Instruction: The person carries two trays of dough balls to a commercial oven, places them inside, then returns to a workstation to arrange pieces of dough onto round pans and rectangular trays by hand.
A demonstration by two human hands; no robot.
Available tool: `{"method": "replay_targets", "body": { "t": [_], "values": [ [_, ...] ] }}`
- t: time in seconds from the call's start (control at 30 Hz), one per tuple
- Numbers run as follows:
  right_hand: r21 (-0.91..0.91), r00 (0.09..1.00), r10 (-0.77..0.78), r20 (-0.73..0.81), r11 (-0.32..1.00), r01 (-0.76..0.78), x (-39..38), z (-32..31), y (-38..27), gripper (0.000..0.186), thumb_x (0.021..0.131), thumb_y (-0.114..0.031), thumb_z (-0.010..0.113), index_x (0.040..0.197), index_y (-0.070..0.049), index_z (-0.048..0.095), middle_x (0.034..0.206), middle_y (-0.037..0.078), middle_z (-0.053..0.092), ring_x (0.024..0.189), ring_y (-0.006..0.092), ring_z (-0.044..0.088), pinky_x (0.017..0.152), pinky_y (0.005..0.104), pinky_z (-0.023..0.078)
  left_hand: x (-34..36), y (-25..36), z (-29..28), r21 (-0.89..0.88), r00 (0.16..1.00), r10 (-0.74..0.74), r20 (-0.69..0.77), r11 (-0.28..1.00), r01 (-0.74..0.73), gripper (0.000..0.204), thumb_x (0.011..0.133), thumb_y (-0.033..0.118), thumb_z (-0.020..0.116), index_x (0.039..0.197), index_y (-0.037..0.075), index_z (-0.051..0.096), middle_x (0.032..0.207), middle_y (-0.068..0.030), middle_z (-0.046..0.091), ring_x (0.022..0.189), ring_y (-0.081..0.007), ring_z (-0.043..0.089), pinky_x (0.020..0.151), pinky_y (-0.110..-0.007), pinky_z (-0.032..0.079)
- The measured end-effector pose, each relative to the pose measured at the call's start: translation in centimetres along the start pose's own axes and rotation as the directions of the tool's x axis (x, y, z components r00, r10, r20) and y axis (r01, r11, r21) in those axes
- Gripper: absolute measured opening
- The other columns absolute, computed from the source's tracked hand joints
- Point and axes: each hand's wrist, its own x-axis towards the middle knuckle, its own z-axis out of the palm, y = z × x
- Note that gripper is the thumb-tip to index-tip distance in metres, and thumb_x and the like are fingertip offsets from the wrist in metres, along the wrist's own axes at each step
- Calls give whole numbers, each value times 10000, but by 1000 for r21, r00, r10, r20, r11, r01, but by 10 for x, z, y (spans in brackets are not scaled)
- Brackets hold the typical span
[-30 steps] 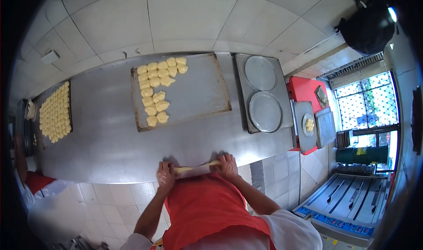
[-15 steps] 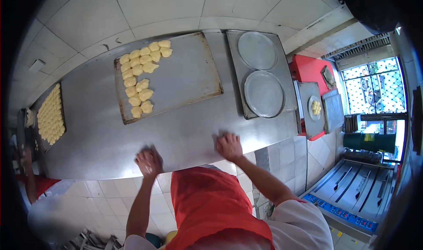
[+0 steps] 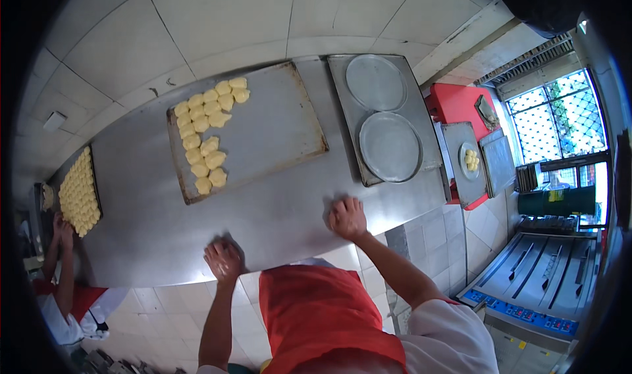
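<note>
Whatever lay under the two palms could not be made out: both hands pressed down on the steel bench (image 3: 276, 216) with their backs to the camera, so any dough beneath them was hidden. The left hand (image 3: 224, 261) sat flat near the bench's front edge, fingers spread loosely, gripping nothing that showed. The right hand (image 3: 347, 217) rested further in, fingers curled a little over the surface; whether it covered anything I cannot tell. A red apron (image 3: 322, 321) filled the lower middle and hid the person's body.

Well beyond the hands lay a baking tray (image 3: 276, 124) with pale dough pieces (image 3: 207, 133) lined along its left side and far corner. To its right stood a second tray (image 3: 424, 150) bearing two round pans (image 3: 390, 147). At the far left, a further tray of dough pieces (image 3: 79, 193) was bent by the lens, and another person's hand (image 3: 60, 226) touched the bench there, that person mostly cut off.
</note>
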Motion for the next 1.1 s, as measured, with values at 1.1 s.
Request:
{"method": "replay_targets", "body": {
  "t": [1.1],
  "values": [
    [418,823,479,-306,844,-336,93,-98,144,320,763,-43,695,1079,-18,647,1018,164,634,869,317,635,767,405,522,131,180,16,-465,885,111,452,876,127,392,685,45,753,1070,77,687,1020,-138,611,890,-267,634,718,-357,537]
  ]
}}
